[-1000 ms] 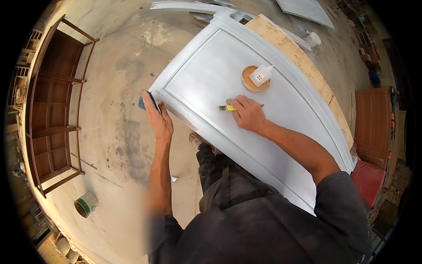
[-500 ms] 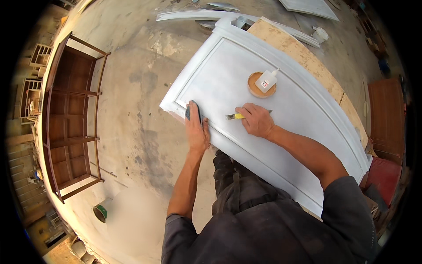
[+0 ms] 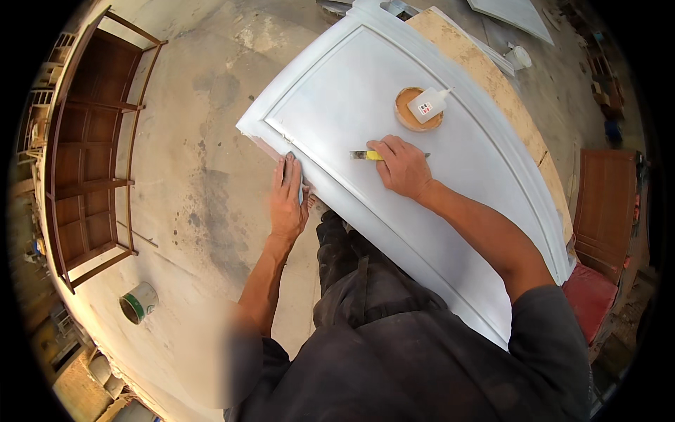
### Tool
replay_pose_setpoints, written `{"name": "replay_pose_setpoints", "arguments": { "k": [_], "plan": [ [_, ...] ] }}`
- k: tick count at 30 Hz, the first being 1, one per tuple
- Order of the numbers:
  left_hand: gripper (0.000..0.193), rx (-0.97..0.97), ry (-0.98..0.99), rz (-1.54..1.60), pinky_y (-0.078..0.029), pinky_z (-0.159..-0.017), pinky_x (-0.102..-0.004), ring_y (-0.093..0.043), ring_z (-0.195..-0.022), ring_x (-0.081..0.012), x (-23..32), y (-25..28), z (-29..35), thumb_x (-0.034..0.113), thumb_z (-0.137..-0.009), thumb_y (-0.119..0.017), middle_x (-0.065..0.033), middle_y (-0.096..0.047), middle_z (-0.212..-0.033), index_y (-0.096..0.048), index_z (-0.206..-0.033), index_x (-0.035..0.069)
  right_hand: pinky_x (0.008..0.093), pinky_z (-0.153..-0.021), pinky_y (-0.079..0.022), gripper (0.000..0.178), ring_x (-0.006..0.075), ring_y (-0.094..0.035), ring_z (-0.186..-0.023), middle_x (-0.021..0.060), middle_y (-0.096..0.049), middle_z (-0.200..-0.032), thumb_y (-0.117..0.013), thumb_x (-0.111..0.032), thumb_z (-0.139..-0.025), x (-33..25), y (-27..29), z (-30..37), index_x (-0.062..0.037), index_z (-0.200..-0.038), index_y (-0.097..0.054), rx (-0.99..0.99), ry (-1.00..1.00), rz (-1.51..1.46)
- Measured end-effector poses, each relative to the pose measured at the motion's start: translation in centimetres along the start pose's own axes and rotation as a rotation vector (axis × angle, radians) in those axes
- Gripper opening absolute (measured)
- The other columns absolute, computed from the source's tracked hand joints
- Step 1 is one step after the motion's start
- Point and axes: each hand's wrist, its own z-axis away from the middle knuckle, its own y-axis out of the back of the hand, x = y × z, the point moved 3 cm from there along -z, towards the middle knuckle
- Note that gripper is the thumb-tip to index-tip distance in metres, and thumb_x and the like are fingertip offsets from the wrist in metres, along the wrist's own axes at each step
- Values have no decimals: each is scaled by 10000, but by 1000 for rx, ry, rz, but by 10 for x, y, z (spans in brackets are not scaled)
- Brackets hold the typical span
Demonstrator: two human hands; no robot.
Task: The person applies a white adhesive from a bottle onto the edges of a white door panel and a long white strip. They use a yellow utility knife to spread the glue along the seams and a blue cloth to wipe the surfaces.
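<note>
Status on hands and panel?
Left hand gripping blue pad at panel edge. Right hand holding yellow-handled blade. Bowl with bottle on panel, clear of hands.

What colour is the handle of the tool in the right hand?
The handle is yellow where it shows, in the head view.

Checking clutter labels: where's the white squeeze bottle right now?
Head view, right of centre: the white squeeze bottle lies across the round tub on the pale panel, beyond the right hand.
</note>
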Motion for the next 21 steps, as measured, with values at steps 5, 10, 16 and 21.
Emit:
{"name": "replay_pose_setpoints", "arguments": {
  "k": [5, 10, 16, 21],
  "plan": [
    [677, -38, 17, 54, -308, -1218, -552, -352, -1481, -470, 21, -2, 24, -17, -918, -637, -249, -391, -1605, -385, -1546, -48, 383, -724, -535, 343, 262, -626, -847, 86, -576, -954, -660, -66, -816, 1, -1, 2, -71, -1159, -641, 28, 13, 3],
    [730, -19, 93, -274, -273, -1234, -552, -321, -1497, -465, -20, 33, -26, -82, -879, -554, -259, -356, -1620, -426, -1571, 113, 392, -695, -535, 351, 274, -634, -833, 97, -587, -943, -643, -41, -806, 1, -3, -1, -69, -1156, -650, 39, 25, 3],
    [782, -230, -2, -158, -281, -1230, -566, -306, -1504, -477, 48, 19, 13, -77, -847, -525, -292, -308, -1634, -464, -1563, 231, 383, -738, -540, 337, 265, -638, -864, 89, -585, -966, -664, -67, -813, 1, -2, 0, -76, -1149, -647, 27, 15, 25],
    [754, -292, -53, -62, -294, -1220, -574, -309, -1499, -485, 91, 4, 56, -65, -859, -552, -275, -313, -1636, -487, -1549, 233, 380, -744, -546, 332, 265, -641, -866, 88, -588, -968, -664, -65, -809, 0, -4, -1, -82, -1141, -653, 36, 14, 3]
  ]
}}
